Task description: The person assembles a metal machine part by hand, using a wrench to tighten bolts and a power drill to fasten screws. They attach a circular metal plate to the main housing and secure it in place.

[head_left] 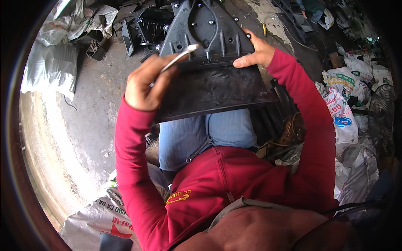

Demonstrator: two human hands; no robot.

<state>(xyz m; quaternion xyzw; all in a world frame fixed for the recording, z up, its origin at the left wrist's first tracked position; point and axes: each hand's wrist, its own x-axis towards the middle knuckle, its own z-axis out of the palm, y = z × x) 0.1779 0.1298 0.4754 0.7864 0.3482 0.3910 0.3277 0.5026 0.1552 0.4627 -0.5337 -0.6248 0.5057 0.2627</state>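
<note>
I sit with the black plastic panel (209,79) propped across my knees (205,134), its ribbed, bolted upper half tilted away from me toward the floor (100,96). My left hand (144,85) is clenched round a slim metal tool (178,56), probably a spanner or a driver, though its tip is too small to tell; that tip lies at the panel's left shoulder, near the bolts. My right hand (255,52) grips the panel's right edge, thumb laid along the ridge where the ribbed half meets the flat lower half, fingers curled behind it.

To do this well, I judge I should keep the right hand pressing the panel down into my lap so it cannot rock, and set the tool square on the fastener before I turn, so it does not slip. Short, firm turns, wrist in line with the tool.

Beyond the panel's top edge lie more black parts (144,27) on the floor. White sacks (50,62) lie left of the panel, and printed sacks (343,113) pile up to its right.
</note>
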